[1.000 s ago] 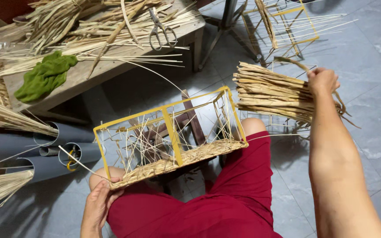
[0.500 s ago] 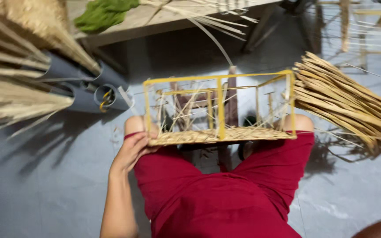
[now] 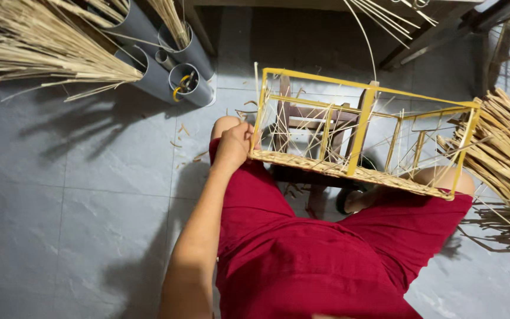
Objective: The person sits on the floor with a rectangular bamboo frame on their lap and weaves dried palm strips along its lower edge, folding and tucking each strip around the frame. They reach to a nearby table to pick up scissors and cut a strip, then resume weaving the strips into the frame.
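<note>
left hand (image 3: 233,143): closed around the near-left corner of the yellow wire frame (image 3: 362,127), fingers wrapped over the woven bottom edge; a second ago it gripped the same corner from below, so the hold has stayed while the frame swung round
right hand: out of view now; I cannot tell its grip, though a second ago it was raised at the right, clutching the bundle of flat straw strips (image 3: 506,156)
frame: lies across both knees over the red shorts (image 3: 302,254), long side left to right, its woven strip base (image 3: 337,168) toward the body, thin stakes standing up inside
bundle: now just beside the frame's right end, fanning out to the right edge
view: has dropped from the workbench to the floor; grey pipes (image 3: 172,56) holding reeds (image 3: 48,44) sit far left
meaning: judged from this, the frame is steadied for weaving and the strips are brought within reach
</note>
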